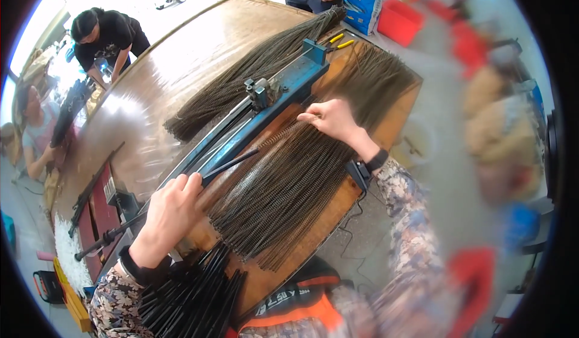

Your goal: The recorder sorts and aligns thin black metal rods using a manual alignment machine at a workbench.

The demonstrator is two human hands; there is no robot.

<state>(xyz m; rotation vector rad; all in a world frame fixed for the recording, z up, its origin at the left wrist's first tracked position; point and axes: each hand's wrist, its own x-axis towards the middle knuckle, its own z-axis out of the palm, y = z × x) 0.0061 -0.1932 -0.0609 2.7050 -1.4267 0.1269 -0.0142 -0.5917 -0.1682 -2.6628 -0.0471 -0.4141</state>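
Note:
My left hand (172,211) is closed around a thin dark tube (232,164), which points up and to the right. Between the fingers of my right hand (333,122) is the end of a long thin coil spring (278,137), which runs down toward the tube's tip; whether it enters the tube I cannot tell. Below both hands lies a wide bundle of long springs (283,190) on a wooden board. Just beyond them, a long blue metal fixture (241,134) with a rail and a small clamp block (259,93) crosses the table.
Another spring bundle (241,78) lies behind the fixture, near yellow-handled pliers (341,41). Several black tubes (193,296) are stacked by my left forearm. Two people work at the far left; another stands at the far edge beside a blue sack (363,3) and red bin (400,21).

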